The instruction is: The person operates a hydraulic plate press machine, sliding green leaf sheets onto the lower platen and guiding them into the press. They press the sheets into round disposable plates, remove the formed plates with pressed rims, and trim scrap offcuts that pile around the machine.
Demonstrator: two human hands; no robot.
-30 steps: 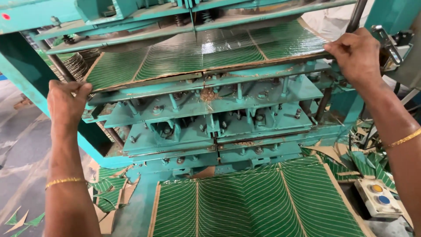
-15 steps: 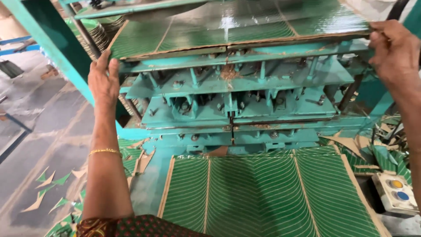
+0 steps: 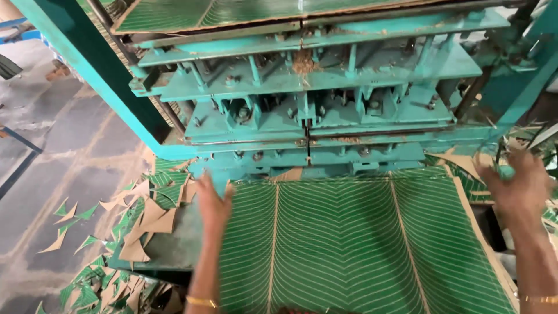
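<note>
A large green sheet [image 3: 349, 244] printed with pale leaf-vein lines lies flat on the lower bed of a teal press machine [image 3: 314, 104]. My left hand [image 3: 213, 200] rests on the sheet's left edge, fingers pointing toward the press. My right hand [image 3: 517, 186] is blurred at the sheet's right edge, fingers spread near the brown cardboard border; whether it grips anything is unclear. A second green sheet [image 3: 232, 10] sits on the upper plate at the top of the view.
Green and brown triangular offcuts [image 3: 139, 227] litter the machine's left ledge and the grey floor [image 3: 64, 157]. A slanted teal frame post [image 3: 87, 64] runs at upper left. More green scraps [image 3: 546, 151] lie beside the machine at right.
Both my hands came down from the upper sheet's edges to the lower sheet's left and right edges. The view tilted down and closer to the press.
</note>
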